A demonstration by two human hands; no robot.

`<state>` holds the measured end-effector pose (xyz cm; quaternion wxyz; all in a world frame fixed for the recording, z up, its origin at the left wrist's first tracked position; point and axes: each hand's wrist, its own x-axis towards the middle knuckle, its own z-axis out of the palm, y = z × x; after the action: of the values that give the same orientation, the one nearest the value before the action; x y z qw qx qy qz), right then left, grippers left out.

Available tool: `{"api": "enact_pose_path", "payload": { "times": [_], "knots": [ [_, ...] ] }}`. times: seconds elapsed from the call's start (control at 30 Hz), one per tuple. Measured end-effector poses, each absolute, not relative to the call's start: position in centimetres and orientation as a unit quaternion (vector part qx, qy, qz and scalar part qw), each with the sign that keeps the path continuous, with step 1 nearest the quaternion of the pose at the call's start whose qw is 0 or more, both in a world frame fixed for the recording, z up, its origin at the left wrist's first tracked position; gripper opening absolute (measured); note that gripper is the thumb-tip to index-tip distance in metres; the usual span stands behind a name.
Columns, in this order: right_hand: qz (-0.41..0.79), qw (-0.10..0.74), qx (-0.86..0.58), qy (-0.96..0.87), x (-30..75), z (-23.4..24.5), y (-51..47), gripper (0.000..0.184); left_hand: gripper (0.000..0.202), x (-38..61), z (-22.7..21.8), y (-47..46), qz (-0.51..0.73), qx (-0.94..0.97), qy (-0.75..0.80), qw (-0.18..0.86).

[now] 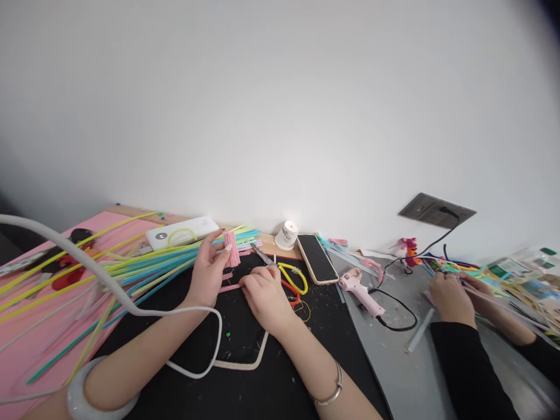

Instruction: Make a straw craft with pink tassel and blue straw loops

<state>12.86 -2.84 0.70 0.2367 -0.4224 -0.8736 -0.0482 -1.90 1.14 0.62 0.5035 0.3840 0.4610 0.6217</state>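
Observation:
My left hand [209, 269] is raised a little over the black mat [280, 379], fingers closed round a short bundle of pink straw pieces [231, 248] held upright. My right hand [265, 293] rests on the mat with its fingers curled over a pink straw piece [229, 287] lying flat. Small scissors [263, 256] lie just beyond my right hand. A yellow loop [294, 276] and an orange loop [289, 291] lie to its right.
Long yellow, green and blue straws [131, 265] fan over the pink table [30, 344] at left. A white power bank [181, 232], tape roll [286, 235], phone [317, 258] and pink glue gun [356, 287] lie along the back. A white cable [105, 280] crosses my left arm. Another person's hands [452, 297] work at right.

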Motion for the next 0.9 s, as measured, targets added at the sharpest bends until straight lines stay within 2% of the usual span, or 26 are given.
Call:
{"api": "enact_pose_path", "payload": {
  "times": [0.23, 0.33, 0.7, 0.9],
  "knots": [
    [0.048, 0.465, -0.449, -0.762, 14.4, 1.5, -2.9, 0.017, 0.052, -2.1, 1.1, 1.2, 0.619, 0.374, 0.475, 0.501],
    [0.055, 0.521, -0.481, -0.704, 14.6, 1.5, -2.9, 0.020, 0.050, -2.0, 1.0, 1.0, 0.596, 0.384, 0.493, 0.503],
    [-0.042, 0.504, -0.479, -0.718, 14.8, 0.8, -2.3, 0.024, 0.045, -0.9, 1.3, 0.5, 0.594, 0.475, 0.402, 0.510],
    [-0.040, 0.476, -0.474, -0.740, 14.4, 0.5, -2.4, 0.023, 0.043, -0.7, 0.9, 0.7, 0.592, 0.501, 0.397, 0.491]
  ]
}}
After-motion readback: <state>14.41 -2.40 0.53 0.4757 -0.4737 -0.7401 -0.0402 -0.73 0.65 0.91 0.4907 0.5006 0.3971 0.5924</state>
